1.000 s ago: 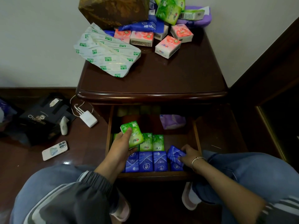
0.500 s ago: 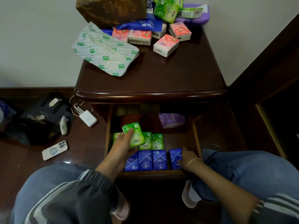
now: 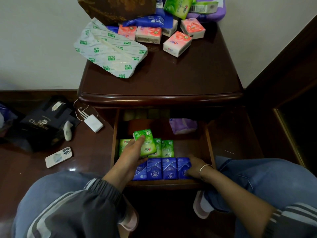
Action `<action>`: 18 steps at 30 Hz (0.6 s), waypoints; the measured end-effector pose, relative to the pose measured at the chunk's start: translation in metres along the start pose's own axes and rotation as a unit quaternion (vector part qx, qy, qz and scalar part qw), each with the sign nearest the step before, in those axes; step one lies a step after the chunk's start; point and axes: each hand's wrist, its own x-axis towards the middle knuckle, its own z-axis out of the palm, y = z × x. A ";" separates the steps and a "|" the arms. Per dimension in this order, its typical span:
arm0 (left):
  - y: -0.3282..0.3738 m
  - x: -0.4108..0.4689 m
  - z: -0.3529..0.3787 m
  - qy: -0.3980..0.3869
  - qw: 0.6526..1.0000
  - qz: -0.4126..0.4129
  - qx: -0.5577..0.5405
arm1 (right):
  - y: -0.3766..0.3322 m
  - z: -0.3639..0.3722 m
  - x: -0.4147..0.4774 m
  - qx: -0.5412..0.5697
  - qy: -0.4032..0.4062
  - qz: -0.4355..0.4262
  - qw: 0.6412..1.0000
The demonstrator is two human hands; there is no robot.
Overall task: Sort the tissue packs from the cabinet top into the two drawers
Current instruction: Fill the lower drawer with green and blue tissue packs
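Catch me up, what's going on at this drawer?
A person is sorting tissue packs into the open drawer. The left hand holds a green pack above the green row. The right hand touches the rightmost blue pack in the front row; its grip is unclear. Pink packs lie on the cabinet top, not yet sorted.

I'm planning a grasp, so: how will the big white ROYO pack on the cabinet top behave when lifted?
The ROYO pack looks soft: its wrapper is creased, so it will probably sag if lifted by one end. Its shiny film may slip. Being tissue, likely light for its size.
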 end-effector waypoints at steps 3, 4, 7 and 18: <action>-0.001 0.000 0.001 -0.010 1.000 0.003 0.030 | 0.001 -0.005 0.000 0.032 -0.039 -0.002 0.999; -0.002 0.000 0.002 -0.014 0.999 0.004 0.043 | 0.001 -0.006 0.000 0.030 -0.051 -0.001 0.998; -0.007 0.001 0.003 -0.010 0.993 0.005 0.120 | 0.000 -0.005 -0.003 0.038 -0.074 0.005 0.996; -0.012 0.036 0.077 -0.022 0.900 0.218 0.377 | 0.026 -0.024 -0.040 -0.113 -0.065 -0.142 0.981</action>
